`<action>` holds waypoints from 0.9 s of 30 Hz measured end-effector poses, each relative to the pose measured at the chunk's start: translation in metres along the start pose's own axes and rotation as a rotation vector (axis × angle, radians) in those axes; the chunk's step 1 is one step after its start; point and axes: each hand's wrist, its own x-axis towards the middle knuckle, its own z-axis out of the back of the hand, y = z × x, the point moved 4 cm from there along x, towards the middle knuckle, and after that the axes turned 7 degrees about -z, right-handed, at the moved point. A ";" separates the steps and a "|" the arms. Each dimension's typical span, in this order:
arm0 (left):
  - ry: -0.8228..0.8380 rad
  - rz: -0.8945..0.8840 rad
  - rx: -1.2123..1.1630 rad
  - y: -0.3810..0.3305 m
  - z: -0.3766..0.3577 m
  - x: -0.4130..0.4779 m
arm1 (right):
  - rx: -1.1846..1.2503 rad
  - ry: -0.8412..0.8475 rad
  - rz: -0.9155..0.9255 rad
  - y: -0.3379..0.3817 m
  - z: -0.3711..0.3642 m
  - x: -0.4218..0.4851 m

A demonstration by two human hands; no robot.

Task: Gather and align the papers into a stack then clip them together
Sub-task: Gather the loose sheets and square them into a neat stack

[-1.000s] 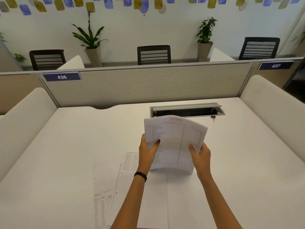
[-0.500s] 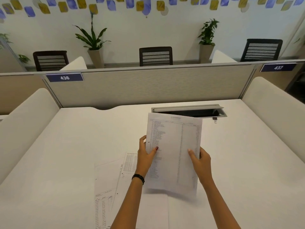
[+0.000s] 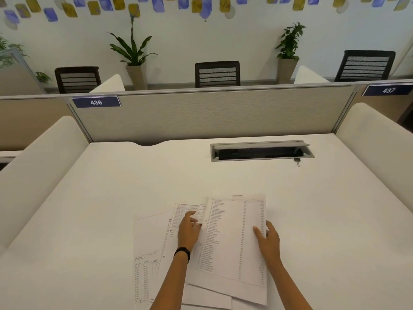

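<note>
1. Left hand (image 3: 188, 229) rests on the papers with its fingers loosely bent. The fingertips touch a second sheet (image 3: 185, 208) and the thumb lies against the left edge of the top sheet (image 3: 237, 238). It does not plainly pinch anything. A dark wristband (image 3: 182, 253) sits on that wrist.
2. The right hand (image 3: 268, 240) has its thumb flat on the top sheet's right edge, with its fingers past that edge. This reads as a light pinch, though the underside is hidden.
3. The top sheet, a printed list, lies flat on the desk (image 3: 111, 198) between the two hands. The second sheet sticks out from under it beneath the left fingertips. A third sheet (image 3: 147, 253) fans out further to the left of that hand, tilted against the others. A corner of more paper (image 3: 207, 299) pokes out below, between the two forearms.
4. The step in hand looks like gathering. The sheets overlap but their edges do not line up, so the stack is not yet squared.
5. The clip (image 3: 297, 161) lies well ahead of the right hand and a little to its right, just beside the near edge of the open slot (image 3: 261, 151) in the desk. Nobody is touching it.
6. The next move probably calls for the left hand to draw the fanned sheets in under the top one. Both hands would then need to lift the lot and tap the edges even before the right hand reaches forward for the clip. Thin sheets slide easily, so a firm hold on one edge will matter while the clip goes on.
</note>
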 end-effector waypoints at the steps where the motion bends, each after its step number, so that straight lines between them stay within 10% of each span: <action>1: -0.070 -0.021 0.100 0.007 0.005 -0.001 | -0.011 0.002 -0.011 -0.004 0.001 0.000; 6: -0.324 0.063 0.475 0.033 0.035 -0.015 | -0.005 -0.065 -0.032 -0.008 0.005 -0.010; 27: -0.235 0.167 0.474 0.038 0.047 -0.004 | -0.087 -0.005 -0.011 -0.015 -0.012 -0.014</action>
